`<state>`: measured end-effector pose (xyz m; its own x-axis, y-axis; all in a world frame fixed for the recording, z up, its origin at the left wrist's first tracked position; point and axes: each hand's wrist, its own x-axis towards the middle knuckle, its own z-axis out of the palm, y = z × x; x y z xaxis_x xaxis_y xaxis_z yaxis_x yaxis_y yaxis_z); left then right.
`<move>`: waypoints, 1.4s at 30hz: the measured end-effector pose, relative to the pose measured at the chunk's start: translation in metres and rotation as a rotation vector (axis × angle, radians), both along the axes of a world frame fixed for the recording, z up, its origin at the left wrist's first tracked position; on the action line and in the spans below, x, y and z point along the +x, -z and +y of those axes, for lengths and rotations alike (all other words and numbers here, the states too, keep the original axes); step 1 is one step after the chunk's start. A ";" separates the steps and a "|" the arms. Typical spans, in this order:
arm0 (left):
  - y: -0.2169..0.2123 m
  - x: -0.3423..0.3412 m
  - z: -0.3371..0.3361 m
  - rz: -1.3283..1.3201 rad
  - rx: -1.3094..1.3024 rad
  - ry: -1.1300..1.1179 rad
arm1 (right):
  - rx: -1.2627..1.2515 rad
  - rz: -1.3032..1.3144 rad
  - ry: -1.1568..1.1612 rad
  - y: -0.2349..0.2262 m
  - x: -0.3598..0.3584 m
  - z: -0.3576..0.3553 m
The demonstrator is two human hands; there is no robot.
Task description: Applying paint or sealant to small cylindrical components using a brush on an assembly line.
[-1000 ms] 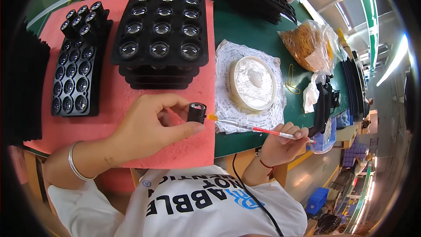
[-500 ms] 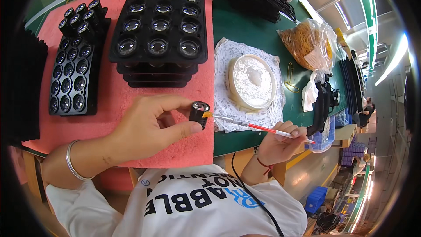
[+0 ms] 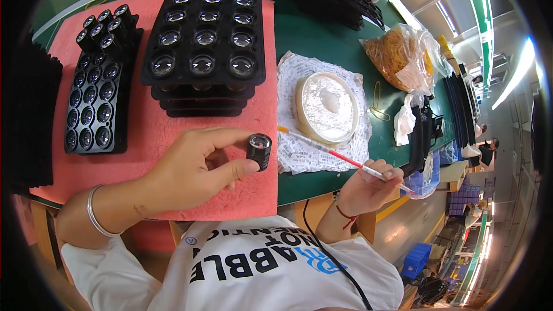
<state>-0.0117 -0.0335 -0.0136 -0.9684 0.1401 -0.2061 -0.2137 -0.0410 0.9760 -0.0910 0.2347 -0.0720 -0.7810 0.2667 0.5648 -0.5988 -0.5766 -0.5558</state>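
Between the thumb and fingers of my left hand (image 3: 199, 164) is a short black ribbed cylinder (image 3: 259, 152), upright, with a shiny opening on top. My right hand (image 3: 371, 187) pinches a thin paintbrush (image 3: 344, 157) with a red and clear handle. Its yellowish bristles point left, apart from the cylinder, near the edge of the pink mat (image 3: 253, 196). Beyond the brush stands a round white tub (image 3: 299, 103) with a glossy pale surface inside, set on printed paper (image 3: 291, 75).
Stacked black trays of lenses (image 3: 190, 92) stand on the mat's far side. A smaller black tray (image 3: 118, 132) at left carries several similar cylinders. A bag of yellow rubber bands (image 3: 397, 57) and a crumpled tissue (image 3: 404, 121) lie right on the green table (image 3: 311, 181).
My right hand has drawn the brush tip off the cylinder's rim, up and to the right. My left hand still holds the cylinder, shifted slightly left.
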 end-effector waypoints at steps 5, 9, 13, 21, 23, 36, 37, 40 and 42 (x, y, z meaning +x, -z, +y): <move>-0.015 0.005 -0.005 0.575 -0.561 0.073 | 0.058 0.049 -0.081 0.003 -0.003 0.007; -0.036 0.021 -0.013 1.344 -1.111 -0.117 | -0.086 0.034 -0.163 0.003 0.000 0.006; -0.069 0.032 -0.051 1.292 -1.357 -0.469 | -0.036 0.075 -0.102 0.008 0.000 0.012; -0.042 0.021 -0.131 0.402 -1.237 -0.896 | 0.001 0.071 -0.062 0.007 0.002 0.010; -0.039 0.022 -0.138 0.289 -1.255 -0.870 | 0.001 0.067 -0.052 0.007 0.002 0.007; -0.034 0.018 -0.143 0.261 -1.556 -0.777 | 0.045 0.067 0.111 0.002 0.004 0.001; -0.037 0.019 -0.139 0.283 -1.615 -0.781 | 0.035 0.069 0.118 0.002 0.002 0.001; -0.067 0.007 -0.093 0.451 -1.504 -1.042 | 0.016 0.093 0.152 0.006 0.000 -0.001; -0.086 -0.003 -0.063 0.591 -1.460 -0.952 | 0.036 0.104 0.131 0.003 0.002 -0.001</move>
